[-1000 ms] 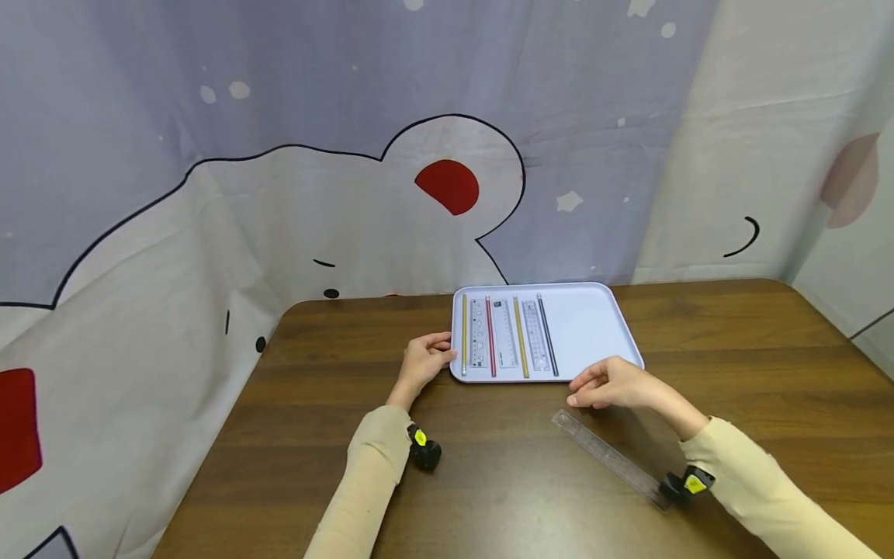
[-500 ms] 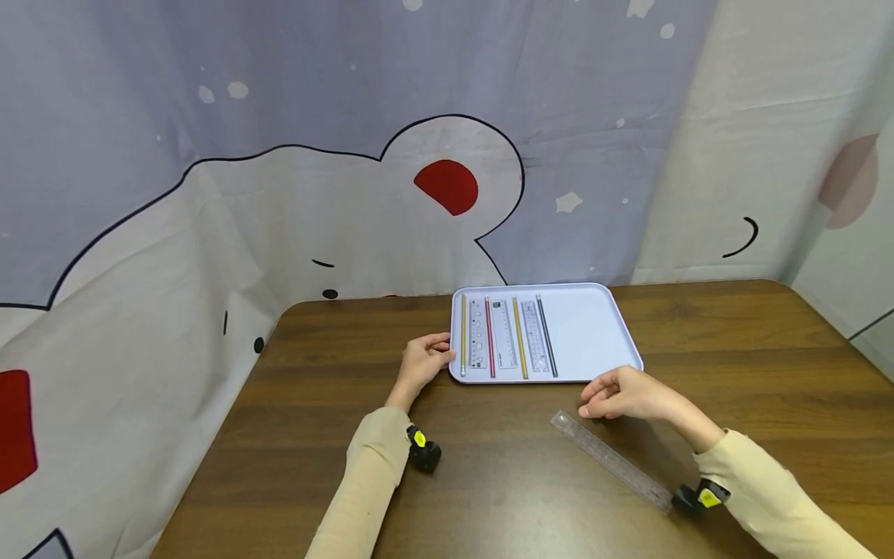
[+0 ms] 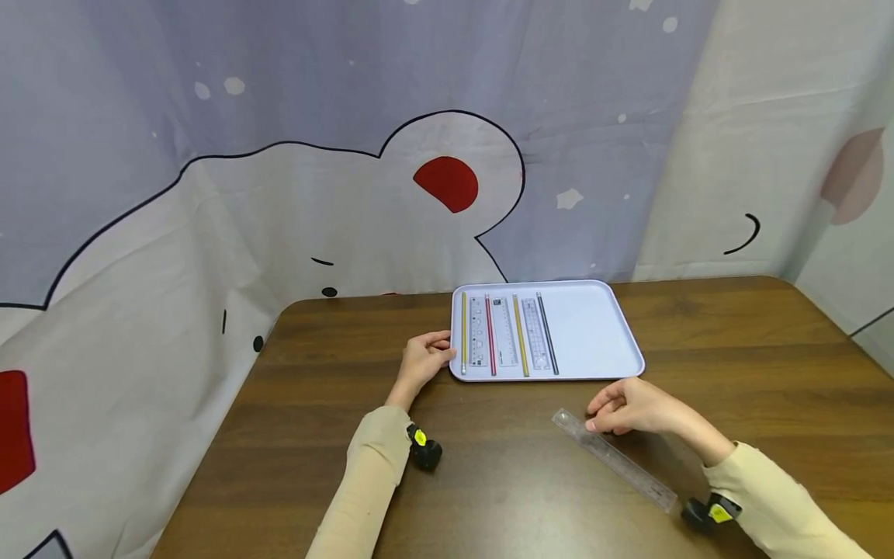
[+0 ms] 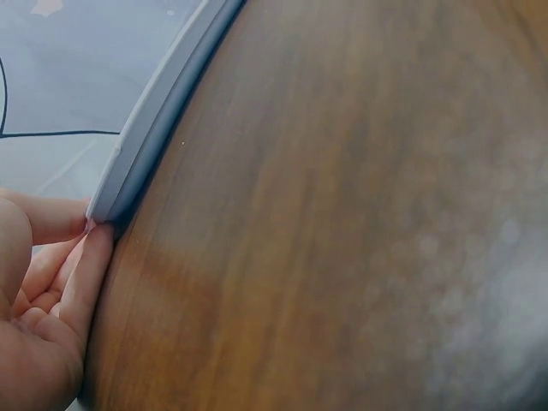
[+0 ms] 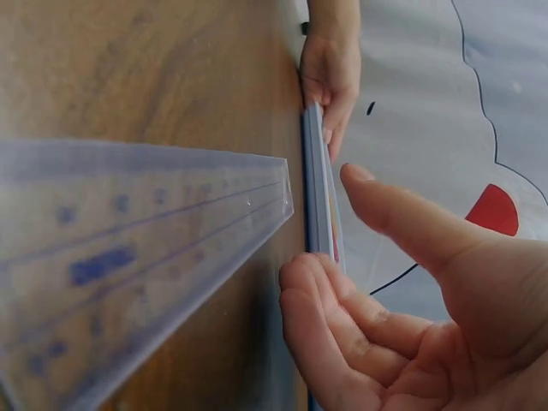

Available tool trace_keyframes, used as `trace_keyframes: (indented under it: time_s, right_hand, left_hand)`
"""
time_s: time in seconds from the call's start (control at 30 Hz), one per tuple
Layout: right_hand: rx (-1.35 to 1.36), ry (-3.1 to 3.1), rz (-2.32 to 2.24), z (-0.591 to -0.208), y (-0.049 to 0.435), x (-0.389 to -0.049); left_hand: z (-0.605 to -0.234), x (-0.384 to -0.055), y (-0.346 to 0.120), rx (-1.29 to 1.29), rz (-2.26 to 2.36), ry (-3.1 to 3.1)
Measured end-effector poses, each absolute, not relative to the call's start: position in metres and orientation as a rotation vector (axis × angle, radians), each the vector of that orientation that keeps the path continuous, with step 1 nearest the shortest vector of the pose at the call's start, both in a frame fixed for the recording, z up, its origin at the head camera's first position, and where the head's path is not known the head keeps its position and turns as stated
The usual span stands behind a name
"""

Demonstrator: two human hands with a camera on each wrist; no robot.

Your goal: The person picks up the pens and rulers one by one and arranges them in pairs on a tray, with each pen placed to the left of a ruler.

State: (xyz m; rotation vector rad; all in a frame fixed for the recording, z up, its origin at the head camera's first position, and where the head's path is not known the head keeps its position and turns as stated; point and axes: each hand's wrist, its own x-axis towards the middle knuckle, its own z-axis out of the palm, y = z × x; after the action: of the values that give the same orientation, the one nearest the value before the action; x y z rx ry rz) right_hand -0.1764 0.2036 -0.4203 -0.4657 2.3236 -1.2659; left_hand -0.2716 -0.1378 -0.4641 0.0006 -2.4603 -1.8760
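Note:
My left hand (image 3: 421,362) pinches the left rim of a white tray (image 3: 601,334) between thumb and fingers; the left wrist view shows the tray's edge (image 4: 141,141) between them. My right hand (image 3: 639,407) hovers just over a clear plastic ruler (image 3: 621,466), its fingers loosely bent and holding nothing. That ruler lies slanted on the table in front of the tray. In the right wrist view, the ruler (image 5: 145,248) is beside the right hand (image 5: 411,300), with thumb and fingers apart.
In the tray's left half, a yellow pencil (image 3: 464,334), a red pencil (image 3: 490,334), another yellow pencil (image 3: 520,335) and a dark pencil (image 3: 548,334) alternate with clear rulers (image 3: 535,334). A printed curtain (image 3: 279,210) hangs behind the wooden table (image 3: 335,466).
My right hand has moved away from the tray's front edge, toward me and to the right, over the loose ruler. The left hand stays at the tray.

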Motion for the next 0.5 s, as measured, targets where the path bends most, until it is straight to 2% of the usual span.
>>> trace_keyframes:
  time_s: [0.5]
  right_hand:
    - [-0.426, 2.443, -1.164, -0.423, 0.203, -0.163]
  left_hand:
    - [-0.463, -0.270, -0.139, -0.008, -1.868, -2.470]
